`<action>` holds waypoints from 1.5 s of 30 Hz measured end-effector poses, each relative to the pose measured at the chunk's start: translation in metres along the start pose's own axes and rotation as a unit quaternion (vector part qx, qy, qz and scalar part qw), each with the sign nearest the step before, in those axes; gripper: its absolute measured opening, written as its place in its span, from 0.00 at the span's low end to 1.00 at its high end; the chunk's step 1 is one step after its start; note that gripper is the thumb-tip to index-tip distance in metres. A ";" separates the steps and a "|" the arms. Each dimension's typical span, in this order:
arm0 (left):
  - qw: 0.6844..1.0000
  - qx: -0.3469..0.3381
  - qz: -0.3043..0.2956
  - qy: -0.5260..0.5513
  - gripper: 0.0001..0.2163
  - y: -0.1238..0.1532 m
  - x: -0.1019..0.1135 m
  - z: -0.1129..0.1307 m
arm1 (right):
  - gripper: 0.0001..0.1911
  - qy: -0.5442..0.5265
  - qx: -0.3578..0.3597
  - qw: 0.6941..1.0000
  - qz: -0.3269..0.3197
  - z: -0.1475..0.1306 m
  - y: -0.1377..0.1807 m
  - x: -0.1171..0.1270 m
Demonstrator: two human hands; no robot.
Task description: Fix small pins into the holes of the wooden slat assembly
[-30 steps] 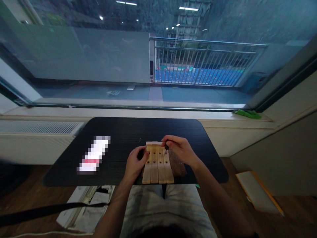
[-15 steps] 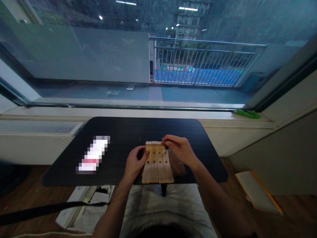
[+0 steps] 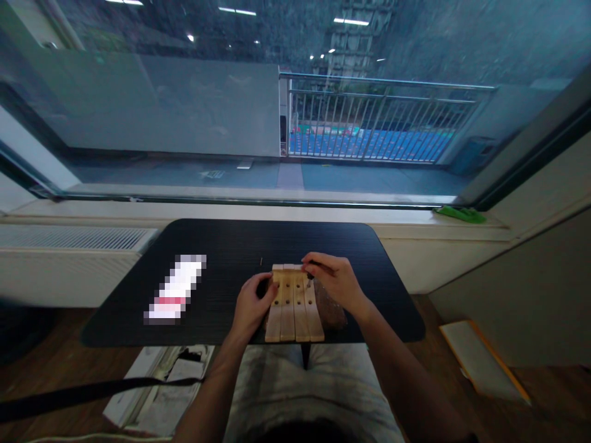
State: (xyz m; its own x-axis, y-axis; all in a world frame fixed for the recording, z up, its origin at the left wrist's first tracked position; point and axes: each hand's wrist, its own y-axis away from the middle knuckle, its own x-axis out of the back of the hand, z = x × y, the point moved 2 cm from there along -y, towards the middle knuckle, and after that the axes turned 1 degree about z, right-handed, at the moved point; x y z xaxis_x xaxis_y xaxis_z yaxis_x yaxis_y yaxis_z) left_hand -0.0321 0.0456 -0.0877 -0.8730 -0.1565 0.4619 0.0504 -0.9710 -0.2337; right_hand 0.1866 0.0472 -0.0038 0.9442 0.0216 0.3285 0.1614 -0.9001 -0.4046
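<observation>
Just right of centre in the frame, the person's right hand is closed in a narrow pinch around a small dark-handled tool, its thin tip pointing down at the rightmost slat of a four-slat wooden piece. From where I stand I can't make out whether the tip is inside a hole. The left hand, just left of the lower centre, grips the piece's left edge, thumb on top, the other fingers partly hidden.

The pale wooden piece lies at the lower centre, its slats side by side, with two rows of dark holes across them and its near end close to the front edge of the black bench. Just beside its right edge is a brown, shiny-surfaced object, partly covered. A tiny thin stick lies beyond the left hand. Well apart, on the bench's left part, sits a white, blurred-out oblong with a red band.

Farther out, a slotted white radiator stands at the left edge, a green cloth rests on the windowsill at right, and a metal railing shows through the window, upper right.
</observation>
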 end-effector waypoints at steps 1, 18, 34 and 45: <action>1.000 0.001 0.000 0.000 0.16 0.000 0.000 0.000 | 0.08 0.002 0.003 1.000 0.003 0.001 0.000 0.000; 1.000 0.004 -0.002 0.004 0.16 0.002 -0.001 0.000 | 0.14 0.069 0.052 0.996 0.012 -0.005 0.002 0.002; 1.000 0.005 -0.001 0.000 0.16 0.002 0.000 -0.003 | 0.16 0.146 0.084 0.986 -0.001 -0.005 0.002 0.001; 1.000 0.004 -0.004 0.000 0.16 0.002 0.000 0.001 | 0.17 0.165 0.088 0.982 -0.006 -0.015 0.005 0.003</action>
State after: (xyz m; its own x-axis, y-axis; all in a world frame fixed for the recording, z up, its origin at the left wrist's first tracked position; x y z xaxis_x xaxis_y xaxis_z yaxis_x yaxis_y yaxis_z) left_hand -0.0320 0.0438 -0.0872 -0.8736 -0.1480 0.4636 0.0469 -0.9738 -0.2225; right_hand 0.1855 0.0362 0.0080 0.8027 -0.1359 0.5807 0.2469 -0.8106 -0.5310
